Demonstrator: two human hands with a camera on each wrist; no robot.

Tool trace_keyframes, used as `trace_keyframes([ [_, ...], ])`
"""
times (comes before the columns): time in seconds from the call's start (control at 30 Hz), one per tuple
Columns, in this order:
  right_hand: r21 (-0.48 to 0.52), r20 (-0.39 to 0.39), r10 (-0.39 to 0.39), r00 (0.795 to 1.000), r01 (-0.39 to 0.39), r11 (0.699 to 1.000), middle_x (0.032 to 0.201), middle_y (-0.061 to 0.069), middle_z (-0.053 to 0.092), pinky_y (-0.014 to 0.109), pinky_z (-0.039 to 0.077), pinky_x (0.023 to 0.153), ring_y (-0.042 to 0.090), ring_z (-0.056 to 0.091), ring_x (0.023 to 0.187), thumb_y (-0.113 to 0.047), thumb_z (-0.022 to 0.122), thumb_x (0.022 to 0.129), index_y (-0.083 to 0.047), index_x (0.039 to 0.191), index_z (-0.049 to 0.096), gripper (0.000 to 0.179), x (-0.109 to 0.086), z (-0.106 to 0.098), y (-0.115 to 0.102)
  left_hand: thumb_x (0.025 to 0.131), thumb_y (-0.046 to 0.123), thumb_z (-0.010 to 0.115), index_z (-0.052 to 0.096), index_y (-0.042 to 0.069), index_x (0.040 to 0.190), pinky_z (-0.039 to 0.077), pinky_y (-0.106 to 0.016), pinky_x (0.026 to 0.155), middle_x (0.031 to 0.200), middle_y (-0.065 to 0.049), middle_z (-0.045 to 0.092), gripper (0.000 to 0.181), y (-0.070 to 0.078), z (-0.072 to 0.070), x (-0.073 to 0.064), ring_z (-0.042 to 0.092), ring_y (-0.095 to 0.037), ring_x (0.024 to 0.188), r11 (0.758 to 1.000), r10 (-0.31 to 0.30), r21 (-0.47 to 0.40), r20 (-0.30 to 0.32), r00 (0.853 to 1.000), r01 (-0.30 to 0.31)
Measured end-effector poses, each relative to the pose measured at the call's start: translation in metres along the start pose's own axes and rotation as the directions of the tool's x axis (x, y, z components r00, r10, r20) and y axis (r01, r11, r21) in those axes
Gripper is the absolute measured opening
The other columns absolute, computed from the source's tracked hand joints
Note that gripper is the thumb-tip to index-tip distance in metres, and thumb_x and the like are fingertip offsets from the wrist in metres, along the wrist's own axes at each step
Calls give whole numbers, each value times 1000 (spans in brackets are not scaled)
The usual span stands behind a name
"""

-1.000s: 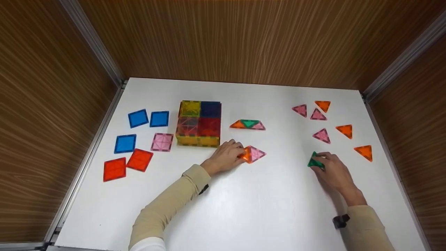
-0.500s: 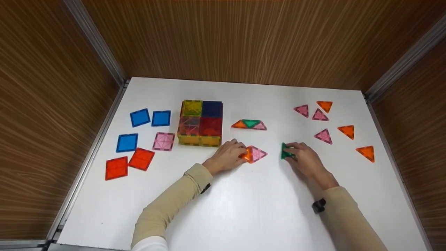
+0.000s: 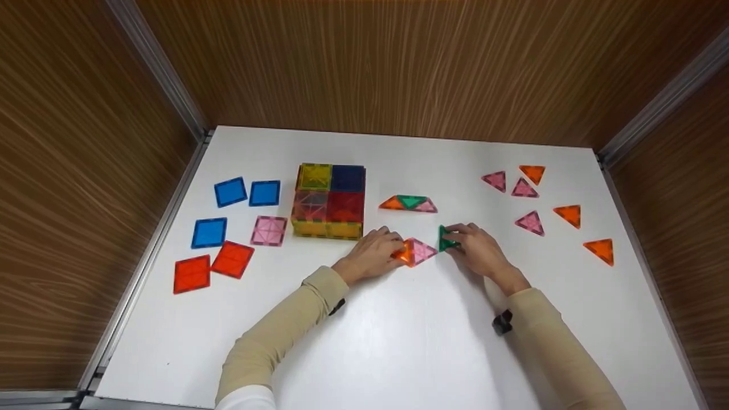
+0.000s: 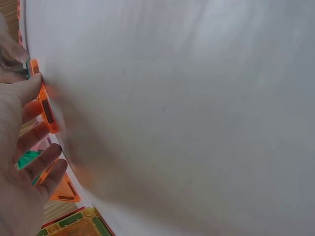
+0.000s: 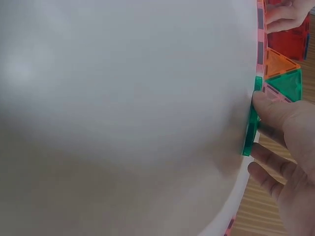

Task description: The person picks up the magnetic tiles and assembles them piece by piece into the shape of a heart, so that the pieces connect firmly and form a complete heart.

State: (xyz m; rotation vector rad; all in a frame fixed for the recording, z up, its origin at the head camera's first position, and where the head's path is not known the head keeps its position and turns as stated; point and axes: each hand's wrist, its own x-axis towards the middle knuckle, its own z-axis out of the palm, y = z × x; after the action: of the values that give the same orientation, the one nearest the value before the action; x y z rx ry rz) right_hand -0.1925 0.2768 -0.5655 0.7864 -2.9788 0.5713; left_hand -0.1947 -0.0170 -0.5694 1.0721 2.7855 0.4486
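Note:
In the head view, my left hand (image 3: 367, 254) holds an orange magnetic triangle tile (image 3: 407, 253) between thumb and fingers. A pink triangle tile (image 3: 421, 251) lies edge to edge with it, its tip pointing right. My right hand (image 3: 478, 250) pinches a green triangle tile (image 3: 445, 240) right beside that tip; whether they touch is hard to tell. Seen from the left wrist, the thumb lies against the orange tile (image 4: 47, 110). From the right wrist, thumb and fingers grip the green tile (image 5: 251, 125).
Behind the hands lies a joined strip (image 3: 409, 203) of orange, green and pink triangles. A multicoloured block of square tiles (image 3: 328, 200) stands left of it. Loose blue, red and pink squares (image 3: 269, 230) lie further left, and loose pink and orange triangles (image 3: 530, 222) at the right.
My right hand has carried the green triangle leftward across the table, up to the pink tile's tip. The left hand has stayed on the orange triangle.

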Motion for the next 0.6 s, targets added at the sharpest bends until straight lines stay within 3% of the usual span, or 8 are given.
trace_keyframes([
  [0.23, 0, 7, -24, 1000, 24, 1000, 138, 15, 70, 51, 59, 97, 35, 66, 116, -14, 81, 93, -7, 124, 78, 32, 1, 1, -5, 104, 44, 65, 74, 18, 125, 50, -42, 109, 137, -1, 69, 35, 0, 1, 0, 56, -24, 125, 1000, -6, -31, 12, 1000, 6],
  [0.4, 11, 27, -56, 998, 56, 998, 139, 14, 71, 53, 58, 98, 34, 66, 117, -14, 82, 92, -7, 124, 78, 33, -3, 1, -8, 100, 50, 68, 73, 19, 124, 51, -42, 104, 136, 0, 69, 40, -1, 0, 0, 57, -23, 123, 1000, 5, -9, 1, 1000, -5],
  [0.6, 47, 50, -81, 995, 78, 996, 140, 11, 71, 55, 57, 101, 33, 65, 121, -19, 84, 90, -9, 124, 78, 36, -7, 2, -13, 100, 52, 68, 71, 17, 131, 50, -46, 110, 138, -2, 67, 47, -2, 0, 1, 56, -24, 123, 1000, 3, 6, 4, 1000, -3],
])
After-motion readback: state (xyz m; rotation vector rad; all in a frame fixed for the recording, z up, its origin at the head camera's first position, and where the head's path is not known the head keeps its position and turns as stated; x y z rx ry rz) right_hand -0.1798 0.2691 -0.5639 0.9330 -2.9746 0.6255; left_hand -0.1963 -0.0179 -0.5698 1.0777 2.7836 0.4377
